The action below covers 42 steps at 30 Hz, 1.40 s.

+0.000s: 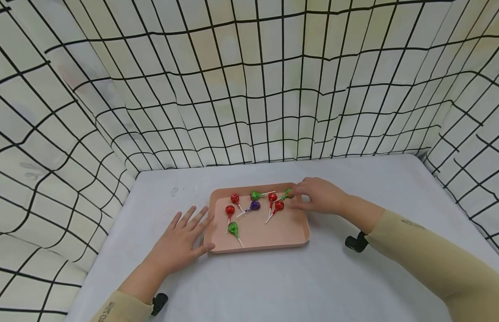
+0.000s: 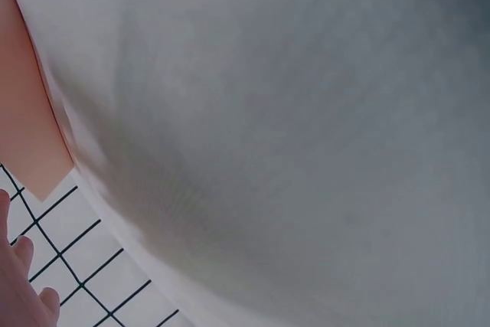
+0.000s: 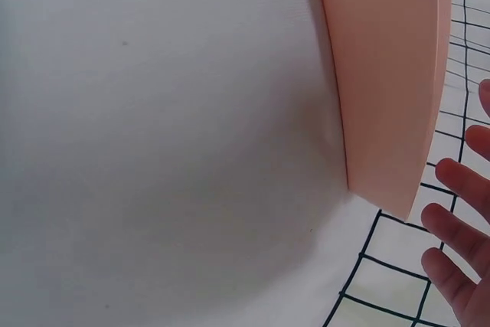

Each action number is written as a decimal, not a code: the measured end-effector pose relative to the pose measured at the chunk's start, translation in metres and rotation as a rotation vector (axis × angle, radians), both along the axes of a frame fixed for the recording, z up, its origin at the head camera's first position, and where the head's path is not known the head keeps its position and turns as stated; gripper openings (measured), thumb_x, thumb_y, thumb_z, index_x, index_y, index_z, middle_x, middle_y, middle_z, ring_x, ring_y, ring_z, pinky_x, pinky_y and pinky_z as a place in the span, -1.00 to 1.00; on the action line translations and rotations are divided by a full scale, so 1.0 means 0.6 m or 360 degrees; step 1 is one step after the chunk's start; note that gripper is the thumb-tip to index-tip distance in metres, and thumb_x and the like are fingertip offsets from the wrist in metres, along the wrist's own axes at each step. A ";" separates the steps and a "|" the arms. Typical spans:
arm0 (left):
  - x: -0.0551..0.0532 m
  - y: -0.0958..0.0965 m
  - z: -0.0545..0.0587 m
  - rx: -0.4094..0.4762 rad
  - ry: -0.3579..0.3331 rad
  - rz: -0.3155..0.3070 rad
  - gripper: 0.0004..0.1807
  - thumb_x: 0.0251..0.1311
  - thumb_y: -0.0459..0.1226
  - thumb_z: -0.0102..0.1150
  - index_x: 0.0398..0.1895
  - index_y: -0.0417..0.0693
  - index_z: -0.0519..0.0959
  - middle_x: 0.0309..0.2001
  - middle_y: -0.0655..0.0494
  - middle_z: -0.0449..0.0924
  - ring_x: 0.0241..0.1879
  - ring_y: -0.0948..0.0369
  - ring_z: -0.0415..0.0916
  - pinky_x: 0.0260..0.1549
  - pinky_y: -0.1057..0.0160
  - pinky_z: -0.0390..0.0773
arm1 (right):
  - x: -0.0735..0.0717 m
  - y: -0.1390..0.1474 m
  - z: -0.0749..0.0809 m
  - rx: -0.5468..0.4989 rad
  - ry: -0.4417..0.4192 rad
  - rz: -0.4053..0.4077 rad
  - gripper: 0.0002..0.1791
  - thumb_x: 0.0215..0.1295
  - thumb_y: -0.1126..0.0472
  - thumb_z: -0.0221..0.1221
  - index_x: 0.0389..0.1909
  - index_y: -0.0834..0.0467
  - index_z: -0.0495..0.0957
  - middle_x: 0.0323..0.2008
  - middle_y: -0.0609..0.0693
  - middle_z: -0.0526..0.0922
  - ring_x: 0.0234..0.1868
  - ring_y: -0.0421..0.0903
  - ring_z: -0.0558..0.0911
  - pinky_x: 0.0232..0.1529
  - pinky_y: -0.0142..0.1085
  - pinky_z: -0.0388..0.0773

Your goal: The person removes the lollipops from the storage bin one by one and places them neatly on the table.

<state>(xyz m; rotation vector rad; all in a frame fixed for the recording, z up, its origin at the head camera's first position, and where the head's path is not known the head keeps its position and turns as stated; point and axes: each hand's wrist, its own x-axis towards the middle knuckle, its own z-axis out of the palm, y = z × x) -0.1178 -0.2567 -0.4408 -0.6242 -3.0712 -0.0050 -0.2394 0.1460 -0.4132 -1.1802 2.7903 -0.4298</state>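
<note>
A pink tray lies on the white tabletop with several wrapped lollipops on it. My left hand is spread flat at the tray's left side, its thumb at the near left corner. Over the right rim reaches my right hand, fingertips right at a green lollipop. In the right wrist view its fingers are spread apart beside the tray wall. Close to that hand lie two red lollipops. A purple lollipop and another green lollipop lie mid-tray. Nearest the left hand are a red lollipop and a green lollipop.
Another red lollipop lies near the tray's back left. White walls with a black grid net stand behind and on both sides of the table. A black wrist camera sticks out below the right sleeve.
</note>
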 end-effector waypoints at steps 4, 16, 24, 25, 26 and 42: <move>-0.001 0.000 -0.003 -0.0010 -0.0010 -0.0002 -0.09 0.24 0.34 0.01 0.56 0.14 0.14 0.57 0.13 0.01 0.55 -0.05 -0.15 0.46 -0.20 -0.12 | -0.011 -0.010 -0.003 0.0020 -0.0022 0.0016 -0.62 0.30 -0.10 0.28 0.09 -0.09 0.68 -0.11 -0.13 0.73 -0.10 -0.06 0.58 -0.09 -0.19 0.53; 0.005 0.005 -0.001 0.0015 -0.0057 0.0010 -0.11 0.26 0.32 0.01 0.55 0.14 0.16 0.55 0.10 0.06 0.54 -0.06 -0.10 0.44 -0.23 -0.07 | -0.024 -0.037 -0.007 0.0143 0.0049 0.0160 -0.67 0.27 -0.04 0.32 0.04 -0.12 0.70 -0.14 -0.22 0.73 -0.23 -0.20 0.50 -0.17 -0.26 0.45; 0.007 0.006 0.002 0.0015 -0.0058 0.0001 -0.10 0.25 0.36 -0.03 0.55 0.12 0.17 0.55 0.11 0.07 0.53 -0.05 -0.07 0.44 -0.23 -0.05 | -0.035 -0.053 -0.018 0.0244 0.0016 0.0163 -0.73 0.26 -0.05 0.34 -0.03 -0.18 0.72 -0.29 -0.38 0.65 -0.27 -0.22 0.44 -0.15 -0.26 0.39; 0.007 0.007 0.003 0.0015 -0.0061 0.0006 -0.10 0.25 0.36 -0.03 0.55 0.12 0.17 0.55 0.11 0.07 0.53 -0.05 -0.07 0.44 -0.23 -0.05 | -0.037 -0.056 -0.017 0.0262 0.0018 0.0165 -0.75 0.25 -0.05 0.34 -0.06 -0.19 0.72 -0.33 -0.40 0.63 -0.29 -0.21 0.43 -0.17 -0.26 0.38; 0.007 0.007 0.004 0.0009 -0.0065 0.0011 -0.10 0.25 0.36 -0.04 0.55 0.13 0.16 0.55 0.11 0.07 0.53 -0.05 -0.08 0.44 -0.22 -0.06 | -0.038 -0.059 -0.016 0.0280 0.0018 0.0170 -0.77 0.25 -0.04 0.34 -0.08 -0.19 0.72 -0.37 -0.40 0.61 -0.30 -0.21 0.43 -0.20 -0.26 0.37; 0.007 0.008 0.002 0.0000 -0.0091 0.0026 -0.10 0.25 0.34 -0.01 0.56 0.13 0.15 0.56 0.13 0.04 0.54 -0.05 -0.09 0.45 -0.22 -0.07 | -0.044 -0.090 -0.016 0.0449 0.0039 0.0211 -0.73 0.24 -0.04 0.36 -0.05 -0.13 0.73 -0.32 -0.34 0.68 -0.28 -0.25 0.53 -0.13 -0.25 0.44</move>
